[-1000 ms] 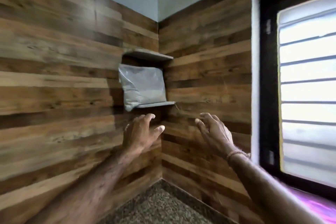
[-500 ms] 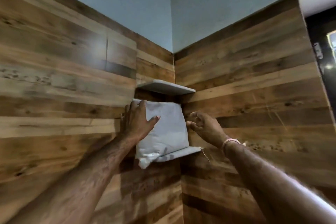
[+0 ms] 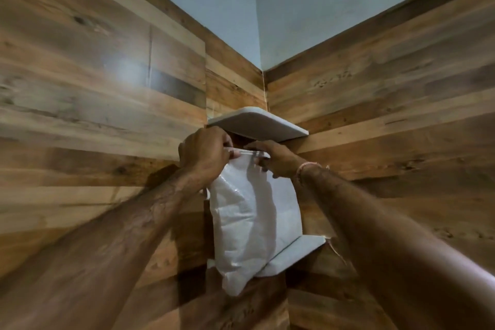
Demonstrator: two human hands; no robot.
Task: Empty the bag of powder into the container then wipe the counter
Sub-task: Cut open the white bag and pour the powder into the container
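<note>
a corner formed by two wood-panelled walls (image 3: 93, 115) is recorded, with pale blue painted wall (image 3: 308, 8) above the panelling. a patch of glare is noted on the left-hand panels. two small grey corner shelves are fixed one above the other: the upper shelf (image 3: 257, 127) and the lower shelf (image 3: 296, 250). the upper shelf's underside is seen just above both hands, so the space over the bag's top is closely bounded. a thin thread band (image 3: 308, 166) is worn on the right wrist. both forearms are extended up into the corner, and the left forearm covers part of the bag's left edge.

the bag of powder (image 3: 254, 217) is found upright in the corner, between the two shelves, with its lower part at the lower shelf. its bottom left corner hangs past and below that shelf's front edge; how much of the base is carried by the shelf cannot be told. the bag is of white, slightly glossy plastic, creased and bulging, with a clear flat strip along the top.

the top strip is held at both ends. the left hand (image 3: 203, 154) is clenched on the left end, its fingers (image 3: 233, 153) pinching the strip. the right hand (image 3: 276, 159) grips the right end, fingers (image 3: 261, 161) curled over the edge — neither hand is released.
</note>
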